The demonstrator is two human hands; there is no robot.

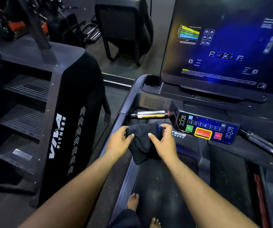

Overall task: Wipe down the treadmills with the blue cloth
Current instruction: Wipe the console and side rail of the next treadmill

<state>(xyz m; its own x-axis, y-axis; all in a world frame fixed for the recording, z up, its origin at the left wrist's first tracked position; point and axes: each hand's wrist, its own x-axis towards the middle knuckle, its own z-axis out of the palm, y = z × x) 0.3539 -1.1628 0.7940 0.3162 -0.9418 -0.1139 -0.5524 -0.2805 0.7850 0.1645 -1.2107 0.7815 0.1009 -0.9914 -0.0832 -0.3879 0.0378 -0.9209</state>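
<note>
A dark blue cloth [141, 142] hangs bunched in the air above the treadmill's left side rail [127, 175], below the chrome handle [150, 114]. My left hand [118, 142] grips its left edge, thumb on top. My right hand [163, 142] grips its right side, fingers curled over the fabric near a bright blue strip. The treadmill's lit screen [223, 46] rises at the upper right. Its button panel [206, 129] with green and red keys lies just right of my right hand. The black belt [162, 186] runs under my forearms.
A black stair-climber machine [53, 112] marked VIVA FITNESS stands close on the left. A mirror behind shows another machine [124, 27] and weights. My bare feet [133, 201] stand on the belt's left part. A cup holder [150, 81] sits left of the screen.
</note>
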